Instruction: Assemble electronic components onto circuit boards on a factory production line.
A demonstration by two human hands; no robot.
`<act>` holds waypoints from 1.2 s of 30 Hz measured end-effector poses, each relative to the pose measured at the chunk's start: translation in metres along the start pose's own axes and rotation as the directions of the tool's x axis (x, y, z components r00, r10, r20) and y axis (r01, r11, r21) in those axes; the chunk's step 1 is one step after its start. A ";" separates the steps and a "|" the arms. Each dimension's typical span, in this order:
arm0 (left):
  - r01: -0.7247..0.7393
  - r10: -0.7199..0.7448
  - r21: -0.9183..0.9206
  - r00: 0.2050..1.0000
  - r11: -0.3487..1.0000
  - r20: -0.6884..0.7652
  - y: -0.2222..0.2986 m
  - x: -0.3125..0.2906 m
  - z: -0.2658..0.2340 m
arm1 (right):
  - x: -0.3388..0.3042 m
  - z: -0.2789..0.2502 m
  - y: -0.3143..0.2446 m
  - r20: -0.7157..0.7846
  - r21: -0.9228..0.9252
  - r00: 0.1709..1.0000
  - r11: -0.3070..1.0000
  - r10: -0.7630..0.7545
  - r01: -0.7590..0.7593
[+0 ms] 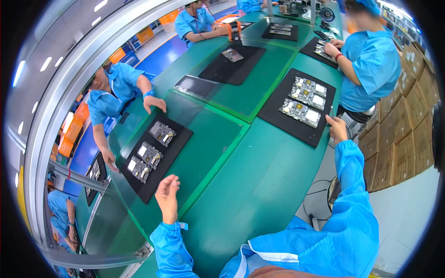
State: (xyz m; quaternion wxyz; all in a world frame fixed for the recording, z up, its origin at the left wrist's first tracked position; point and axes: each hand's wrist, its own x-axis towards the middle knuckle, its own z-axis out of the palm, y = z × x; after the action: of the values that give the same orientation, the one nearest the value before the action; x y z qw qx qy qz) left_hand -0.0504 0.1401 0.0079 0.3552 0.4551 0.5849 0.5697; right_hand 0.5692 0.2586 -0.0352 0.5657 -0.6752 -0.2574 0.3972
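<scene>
My left hand (168,198) is raised over the green table, its fingers bunched together and nothing visible in them. It is nearest to a black mat (174,150) carrying three circuit boards (149,155). At the right table edge, my right hand (338,128) is closed around a thin, pale rod-like tool (331,111) that points up; its exact kind is too small to tell. That hand is beside the corner of another black mat (278,121), where three circuit boards with white and yellow parts (300,112) lie in a row.
Across the table, a person in blue (116,90) has both hands at the left mat. A co-worker at right (371,65) handles boards on a farther mat. One board (232,55) lies on a middle mat (218,69). Cardboard boxes (403,139) are stacked at right; a metal frame (39,116) runs along the left.
</scene>
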 end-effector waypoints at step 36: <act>0.487 -0.142 -0.467 0.789 0.738 0.598 -0.010 -0.077 0.041 | -0.094 0.057 0.051 0.861 0.348 0.480 0.882 -0.168 -0.318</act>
State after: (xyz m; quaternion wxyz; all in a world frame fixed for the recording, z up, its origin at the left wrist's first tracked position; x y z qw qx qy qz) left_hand 0.0120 0.0824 -0.0141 0.7205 0.3456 0.3248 0.5059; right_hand 0.4649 0.2036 -0.0638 0.4798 -0.2327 -0.3745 0.7585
